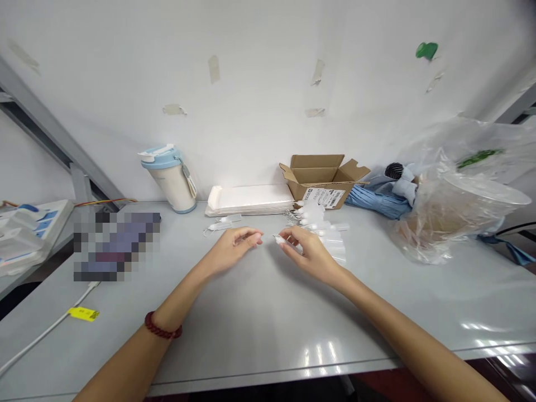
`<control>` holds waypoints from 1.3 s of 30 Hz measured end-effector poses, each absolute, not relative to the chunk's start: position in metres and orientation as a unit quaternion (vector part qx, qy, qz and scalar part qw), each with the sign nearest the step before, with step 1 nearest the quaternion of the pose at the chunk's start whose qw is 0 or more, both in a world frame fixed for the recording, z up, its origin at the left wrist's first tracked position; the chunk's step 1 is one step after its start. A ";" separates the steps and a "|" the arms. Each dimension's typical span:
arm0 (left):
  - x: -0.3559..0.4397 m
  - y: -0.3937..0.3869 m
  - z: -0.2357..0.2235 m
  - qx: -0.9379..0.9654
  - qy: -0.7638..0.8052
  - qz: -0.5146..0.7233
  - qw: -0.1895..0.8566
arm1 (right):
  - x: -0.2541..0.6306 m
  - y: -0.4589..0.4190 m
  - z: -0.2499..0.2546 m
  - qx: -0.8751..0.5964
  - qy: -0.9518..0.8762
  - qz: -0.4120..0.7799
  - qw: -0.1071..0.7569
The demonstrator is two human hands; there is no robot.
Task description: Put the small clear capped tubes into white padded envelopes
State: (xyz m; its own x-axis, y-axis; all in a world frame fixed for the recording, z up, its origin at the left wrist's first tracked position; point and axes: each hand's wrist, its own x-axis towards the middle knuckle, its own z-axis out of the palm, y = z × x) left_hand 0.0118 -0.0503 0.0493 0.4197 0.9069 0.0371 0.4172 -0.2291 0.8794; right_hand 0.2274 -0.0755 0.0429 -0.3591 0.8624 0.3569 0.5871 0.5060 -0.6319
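Note:
Above the middle of the grey table (255, 324), my right hand (312, 254) pinches a small white piece with a thin tip (278, 239) between thumb and fingers. My left hand (230, 249) faces it a short gap away, thumb and fingertips pressed together. Whatever those left fingertips hold, if anything, is too small to make out. Behind my right hand lies a pile of similar white pieces (310, 213) with thin wires and clear plastic parts, partly covered by the hand. A few more white and clear pieces (223, 223) lie behind my left hand.
Along the wall stand a cream bottle with blue lid (173, 181), a stack of white padded envelopes (251, 200) and an open cardboard box (320, 181). A folded blue umbrella (377, 201) and a bagged tub (452, 218) are right. A blurred-out device (121, 245) with a cable lies left.

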 end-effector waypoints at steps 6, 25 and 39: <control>0.018 -0.056 0.046 0.719 0.450 0.265 0.459 | 0.226 -0.074 0.039 -0.456 -0.791 0.206 0.352; 0.020 -0.053 0.045 0.664 0.424 0.306 0.534 | 0.221 -0.081 0.042 -0.430 -0.801 0.214 0.357; 0.018 -0.055 0.048 0.710 0.416 0.276 0.496 | 0.224 -0.083 0.044 -0.423 -0.818 0.206 0.332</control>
State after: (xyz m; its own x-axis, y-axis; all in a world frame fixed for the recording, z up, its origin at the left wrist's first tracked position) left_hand 0.0182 -0.0549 0.0477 0.5006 0.8654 -0.0203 0.3180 -0.1620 0.9341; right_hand 0.2236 -0.0832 0.0438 -0.4226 0.8283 0.3679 0.5548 0.5574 -0.6177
